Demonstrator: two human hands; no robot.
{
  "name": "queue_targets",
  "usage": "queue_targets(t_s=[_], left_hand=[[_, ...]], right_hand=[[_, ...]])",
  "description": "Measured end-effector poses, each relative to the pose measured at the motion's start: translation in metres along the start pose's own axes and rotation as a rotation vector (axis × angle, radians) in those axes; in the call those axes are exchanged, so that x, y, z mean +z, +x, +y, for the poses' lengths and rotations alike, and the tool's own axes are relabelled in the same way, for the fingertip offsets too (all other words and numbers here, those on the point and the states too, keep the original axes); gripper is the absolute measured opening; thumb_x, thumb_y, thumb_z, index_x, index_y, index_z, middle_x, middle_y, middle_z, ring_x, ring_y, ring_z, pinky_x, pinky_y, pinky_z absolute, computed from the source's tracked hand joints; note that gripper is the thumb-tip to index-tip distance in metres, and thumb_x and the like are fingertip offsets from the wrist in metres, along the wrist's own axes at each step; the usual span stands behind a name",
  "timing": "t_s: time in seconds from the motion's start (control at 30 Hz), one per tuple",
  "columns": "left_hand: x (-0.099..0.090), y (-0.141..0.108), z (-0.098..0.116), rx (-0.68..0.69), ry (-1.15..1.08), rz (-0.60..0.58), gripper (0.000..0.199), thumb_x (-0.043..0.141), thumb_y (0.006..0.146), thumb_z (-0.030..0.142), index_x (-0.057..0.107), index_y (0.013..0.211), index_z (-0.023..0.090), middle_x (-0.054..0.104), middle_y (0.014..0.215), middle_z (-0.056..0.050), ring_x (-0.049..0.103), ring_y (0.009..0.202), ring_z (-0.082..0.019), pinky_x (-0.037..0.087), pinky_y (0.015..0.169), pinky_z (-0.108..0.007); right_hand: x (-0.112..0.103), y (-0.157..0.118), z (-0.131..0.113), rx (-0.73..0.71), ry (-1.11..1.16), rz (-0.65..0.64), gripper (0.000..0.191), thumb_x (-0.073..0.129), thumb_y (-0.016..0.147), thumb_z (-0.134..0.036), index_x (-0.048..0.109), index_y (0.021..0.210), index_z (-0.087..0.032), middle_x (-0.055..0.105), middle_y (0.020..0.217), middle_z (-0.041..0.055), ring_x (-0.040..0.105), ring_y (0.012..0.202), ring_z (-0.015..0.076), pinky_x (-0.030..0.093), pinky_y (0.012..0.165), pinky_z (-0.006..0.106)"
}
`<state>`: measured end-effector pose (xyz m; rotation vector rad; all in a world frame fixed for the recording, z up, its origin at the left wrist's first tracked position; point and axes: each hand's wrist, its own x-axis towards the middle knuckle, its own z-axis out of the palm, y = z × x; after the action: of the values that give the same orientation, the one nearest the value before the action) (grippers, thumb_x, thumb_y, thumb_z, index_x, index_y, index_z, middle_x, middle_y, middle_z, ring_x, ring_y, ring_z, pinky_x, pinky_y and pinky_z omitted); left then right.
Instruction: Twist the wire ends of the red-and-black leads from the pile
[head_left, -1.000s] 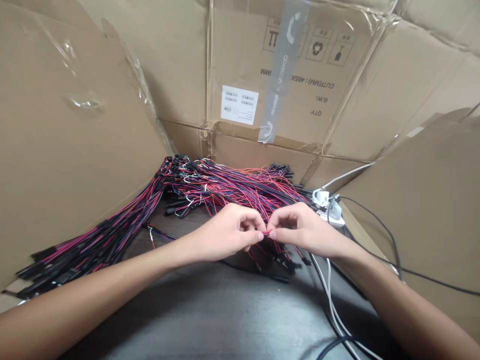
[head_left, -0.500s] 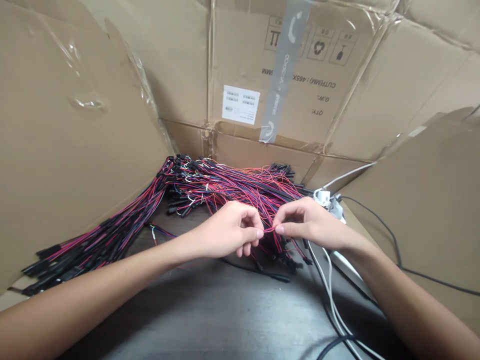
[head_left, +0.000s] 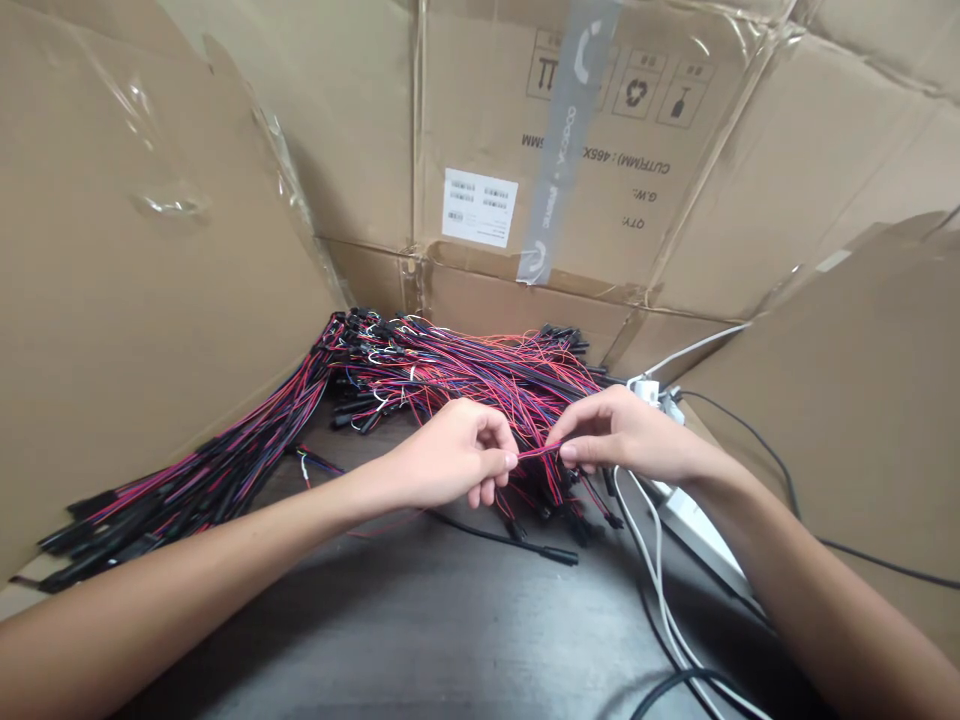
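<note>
Between my two hands runs a short stretch of thin red and dark wires (head_left: 538, 453). My left hand (head_left: 457, 455) pinches them between thumb and forefinger, its other fingers curled. On the right side, my right hand (head_left: 619, 435) closes thumb and fingertips on the same wires. Just behind the hands lies a big pile of wire harnesses (head_left: 480, 365), red, blue and black, with black connectors. Below my left hand a black cable (head_left: 517, 543) ending in a round plug lies on the dark table (head_left: 420, 630); whether it belongs to the held wires is hidden.
A bundle of harnesses (head_left: 172, 490) with black ends slants down the left side. Cardboard walls (head_left: 480, 90) enclose the table. At the right are a white power strip (head_left: 697, 530), a plugged-in adapter (head_left: 646, 392) and loose white cables (head_left: 660, 590).
My hands have drawn slightly apart, so a longer stretch of wire shows between them. The black cable end has shifted a little. The view has moved slightly.
</note>
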<state>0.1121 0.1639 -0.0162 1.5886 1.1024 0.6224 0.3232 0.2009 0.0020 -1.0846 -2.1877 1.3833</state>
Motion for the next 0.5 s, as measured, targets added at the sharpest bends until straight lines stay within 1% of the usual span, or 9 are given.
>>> queue_targets(t_s=[0.13,0.27,0.37,0.5], left_hand=[[-0.0011,0.0003,-0.0022,0.015,-0.003,0.016,0.012,0.053,0.079,0.009,0.054,0.067,0.013,0.060,0.052,0.002,0.057,0.042,-0.009,0.046,0.038,-0.016],[-0.0023,-0.0009,-0.0009,0.026,-0.024,0.036,0.011,0.053,0.079,0.011,0.053,0.069,0.013,0.061,0.057,0.001,0.059,0.043,-0.009,0.047,0.038,-0.017],[-0.0026,-0.0015,0.0011,0.032,-0.032,0.039,0.011,0.053,0.079,0.012,0.053,0.069,0.013,0.061,0.057,0.001,0.059,0.044,-0.010,0.047,0.038,-0.018],[-0.0022,-0.0012,0.0008,0.026,-0.029,0.041,0.011,0.052,0.079,0.012,0.053,0.067,0.013,0.061,0.056,0.001,0.059,0.043,-0.010,0.047,0.039,-0.019]], right_hand=[[-0.0008,0.0026,0.0038,0.056,0.143,0.041,0.020,0.074,0.069,-0.023,0.064,0.083,-0.013,0.066,0.065,0.0018,0.056,0.050,0.0077,0.040,0.042,0.017],[-0.0047,0.0033,0.0068,0.016,0.269,0.038,0.025,0.075,0.070,-0.026,0.061,0.086,-0.012,0.069,0.068,0.0050,0.058,0.051,0.0076,0.040,0.041,0.015],[-0.0067,0.0022,0.0078,-0.017,0.286,0.060,0.025,0.074,0.073,-0.028,0.064,0.088,-0.011,0.068,0.066,0.0048,0.057,0.050,0.0072,0.039,0.040,0.015],[-0.0055,0.0011,0.0073,-0.024,0.273,0.108,0.021,0.074,0.073,-0.027,0.066,0.084,-0.011,0.066,0.062,0.0036,0.054,0.048,0.0067,0.035,0.038,0.015]])
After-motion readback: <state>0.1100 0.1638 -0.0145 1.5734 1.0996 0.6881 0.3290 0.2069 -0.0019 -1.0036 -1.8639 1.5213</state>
